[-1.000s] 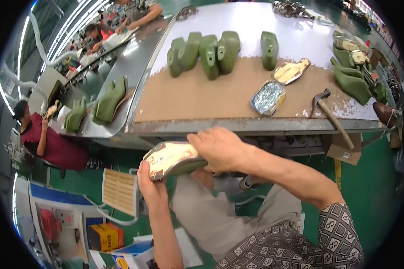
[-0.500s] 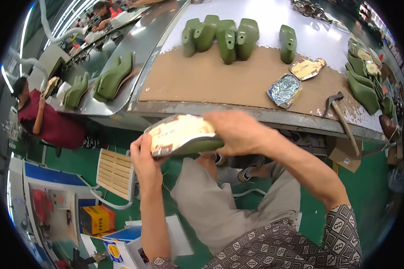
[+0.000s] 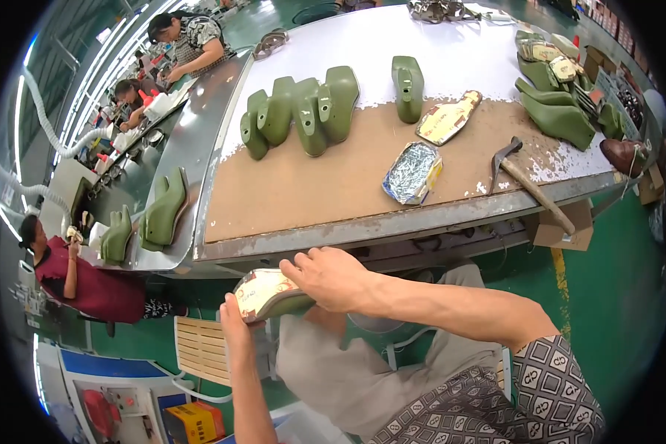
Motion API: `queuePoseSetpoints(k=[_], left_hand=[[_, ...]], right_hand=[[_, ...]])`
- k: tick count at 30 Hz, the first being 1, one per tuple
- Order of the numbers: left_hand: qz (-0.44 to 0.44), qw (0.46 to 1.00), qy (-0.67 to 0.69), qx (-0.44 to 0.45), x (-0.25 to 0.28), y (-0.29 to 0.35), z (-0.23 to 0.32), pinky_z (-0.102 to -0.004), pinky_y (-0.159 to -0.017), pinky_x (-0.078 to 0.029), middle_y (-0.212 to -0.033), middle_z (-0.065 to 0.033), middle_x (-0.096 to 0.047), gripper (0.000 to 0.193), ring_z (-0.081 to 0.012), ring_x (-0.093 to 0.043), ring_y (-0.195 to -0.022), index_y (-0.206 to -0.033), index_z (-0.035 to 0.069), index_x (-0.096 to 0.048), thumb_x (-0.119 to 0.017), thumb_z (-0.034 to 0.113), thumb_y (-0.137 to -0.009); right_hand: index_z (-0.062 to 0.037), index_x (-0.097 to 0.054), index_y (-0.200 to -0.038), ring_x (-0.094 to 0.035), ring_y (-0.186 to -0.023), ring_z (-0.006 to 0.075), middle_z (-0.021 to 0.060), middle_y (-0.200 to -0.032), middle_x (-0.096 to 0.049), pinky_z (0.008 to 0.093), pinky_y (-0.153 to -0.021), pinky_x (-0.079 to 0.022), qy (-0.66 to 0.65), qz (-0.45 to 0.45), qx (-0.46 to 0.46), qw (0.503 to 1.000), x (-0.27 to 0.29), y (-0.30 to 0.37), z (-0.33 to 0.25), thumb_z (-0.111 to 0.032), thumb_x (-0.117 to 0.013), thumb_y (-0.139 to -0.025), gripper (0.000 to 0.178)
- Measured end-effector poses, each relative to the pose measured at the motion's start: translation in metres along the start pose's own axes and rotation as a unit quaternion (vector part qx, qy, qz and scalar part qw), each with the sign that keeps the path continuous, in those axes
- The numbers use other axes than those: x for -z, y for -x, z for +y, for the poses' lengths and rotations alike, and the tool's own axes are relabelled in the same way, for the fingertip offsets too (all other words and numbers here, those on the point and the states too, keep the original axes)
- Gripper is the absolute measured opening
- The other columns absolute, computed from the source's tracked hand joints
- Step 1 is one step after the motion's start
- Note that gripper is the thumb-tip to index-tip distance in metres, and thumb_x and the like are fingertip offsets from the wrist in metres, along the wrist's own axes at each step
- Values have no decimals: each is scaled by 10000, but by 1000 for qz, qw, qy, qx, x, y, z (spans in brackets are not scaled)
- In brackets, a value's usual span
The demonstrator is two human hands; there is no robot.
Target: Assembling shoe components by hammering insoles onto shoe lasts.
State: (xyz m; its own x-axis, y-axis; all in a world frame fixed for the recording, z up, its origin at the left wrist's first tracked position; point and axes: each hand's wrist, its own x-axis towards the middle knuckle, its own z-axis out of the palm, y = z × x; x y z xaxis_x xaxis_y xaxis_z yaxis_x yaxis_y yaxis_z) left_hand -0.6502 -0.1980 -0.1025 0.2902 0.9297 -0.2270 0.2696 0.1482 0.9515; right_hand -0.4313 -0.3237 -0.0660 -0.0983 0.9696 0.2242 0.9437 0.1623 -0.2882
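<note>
A green shoe last (image 3: pixel 292 302) with a pale insole board (image 3: pixel 265 288) on its sole is held sole up, over my lap and just off the table's front edge. My left hand (image 3: pixel 238 325) grips its left end, thumb along the side. My right hand (image 3: pixel 331 280) is closed around the right end, fingertips on the board. On the table lie a loose pale insole (image 3: pixel 449 118), a small packet of shiny nails or tacks (image 3: pixel 413 174), whose contents I cannot make out surely, and a wooden-handled hammer (image 3: pixel 533 185).
Several green lasts (image 3: pixel 314 107) stand on the brown-covered table (image 3: pixel 288 200); one more (image 3: pixel 407 89) stands apart. Others pile up at the right beside a brown shoe (image 3: pixel 624 155). A metal side bench (image 3: pixel 177 140) holds lasts too. Left, a person in dark red (image 3: pixel 89 274) sits near a slatted chair (image 3: pixel 202 348).
My view has shifted, so the table sits lower and further left. The last has stayed in both hands; my right fingers have moved further over the insole board.
</note>
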Motion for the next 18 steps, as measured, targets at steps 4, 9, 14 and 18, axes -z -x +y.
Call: queuePoseSetpoints(k=[4, 9, 14, 18], left_hand=[[24, 999, -37, -11, 1, 14, 6, -311, -586, -536, -1036, -113, -615, 460, -194, -636, -854, -1072, 52, -499, -377, 489, -999], [110, 886, -280, -353, -20, -11, 44, -376, -929, -450, -1130, -166, -594, 402, -306, -579, -1070, -1285, -5, -469, -549, 85, -902], [-207, 831, -272, -438, -159, -3, 139, -393, -861, -481, -1039, -151, -658, 201, -325, -613, -994, -1052, 52, -672, -606, 74, -863], [-304, 714, -404, -486, -280, -28, 136, -422, -801, -503, -939, -139, -670, 234, -328, -631, -900, -1008, 108, -725, -694, 210, -800]], right_hand=[[-181, -399, -1408, -607, -890, 323, 140, -1027, -587, 419, -747, -491, 46, 52, -47, 996, 12, 22, 0, -336, -768, -721, 795], [-174, -403, -1407, -562, -981, 320, 137, -1080, -544, 460, -835, -480, -109, 44, -85, 989, 20, 30, 13, -250, -809, -679, 837], [-56, -489, -1261, -531, -1020, 318, 147, -1123, -531, 419, -858, -442, -22, 117, -29, 992, -6, 27, 12, -199, -779, -634, 705], [-36, -560, -1144, -526, -1054, 329, 132, -1170, -537, 426, -850, -454, -96, 134, 18, 986, -10, 23, 13, -163, -673, -708, 469]])
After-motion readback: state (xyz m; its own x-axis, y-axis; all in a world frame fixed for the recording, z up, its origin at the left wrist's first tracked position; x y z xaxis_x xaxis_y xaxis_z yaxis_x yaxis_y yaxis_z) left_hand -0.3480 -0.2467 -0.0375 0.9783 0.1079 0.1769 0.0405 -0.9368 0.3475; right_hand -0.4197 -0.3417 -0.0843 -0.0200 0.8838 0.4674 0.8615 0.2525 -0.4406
